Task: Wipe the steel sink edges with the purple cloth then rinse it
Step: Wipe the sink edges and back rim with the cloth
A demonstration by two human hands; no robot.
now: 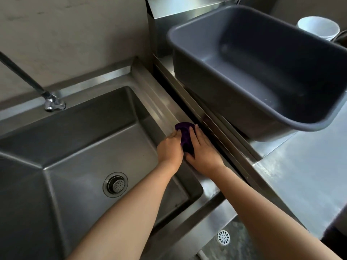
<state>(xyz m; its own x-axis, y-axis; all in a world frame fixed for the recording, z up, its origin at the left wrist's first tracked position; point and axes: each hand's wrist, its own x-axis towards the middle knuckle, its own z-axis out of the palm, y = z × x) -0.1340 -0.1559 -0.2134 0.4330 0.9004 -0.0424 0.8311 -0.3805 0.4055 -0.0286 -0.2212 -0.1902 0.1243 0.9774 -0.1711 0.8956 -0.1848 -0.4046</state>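
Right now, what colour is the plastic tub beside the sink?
Plain dark grey; the tub shows clearly in the head view.

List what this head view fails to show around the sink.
- Purple cloth: head view, mostly covered by the left hand and right hand. Its fold and the right hand's grip stay hidden.
- Tap: head view, pipe cut off by the left edge, spout unseen.
- White bowls: head view, partly behind the grey tub, too small to count.
- Steel sink: head view, front rim cut off by the bottom edge.
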